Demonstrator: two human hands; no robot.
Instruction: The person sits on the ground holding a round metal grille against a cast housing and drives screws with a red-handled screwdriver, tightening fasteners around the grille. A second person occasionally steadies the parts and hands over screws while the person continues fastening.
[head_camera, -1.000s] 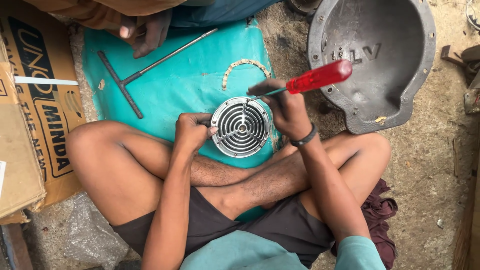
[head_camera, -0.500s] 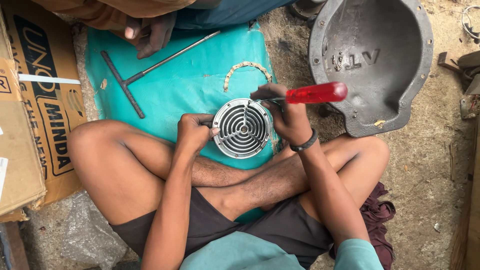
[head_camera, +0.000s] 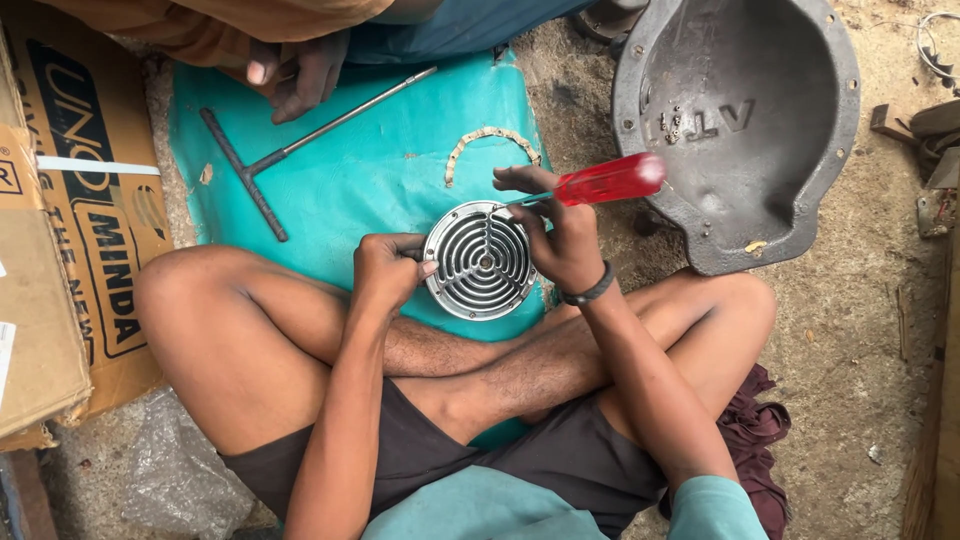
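Your left hand (head_camera: 388, 268) was gripping the left rim of the round metal horn (head_camera: 484, 260), thumb pressed on the edge, and your right hand (head_camera: 560, 235) was wrapped around the red-handled screwdriver (head_camera: 600, 181), shaft angled down onto the horn's upper right rim. Whether the tip was seated in a screw or just under the edge, I couldn't tell. The horn sat grille up on the teal mat (head_camera: 380, 170), right in front of your crossed legs.

My two cents on doing this bit well: that low angle looked like a slip risk, so stand the driver more upright over the fastener and push down while turning. Pinning the rim with the left hand was the right call, just keep those fingers off the tip's line.

Further out, a curved gasket piece (head_camera: 487, 145) lay on the mat just above the horn, a T-handle wrench (head_camera: 290, 150) off to the left, with another person's hand (head_camera: 300, 70) resting by it. The big grey metal housing (head_camera: 740, 130) sat on the dirt to the right, cardboard box (head_camera: 70, 230) on the left.
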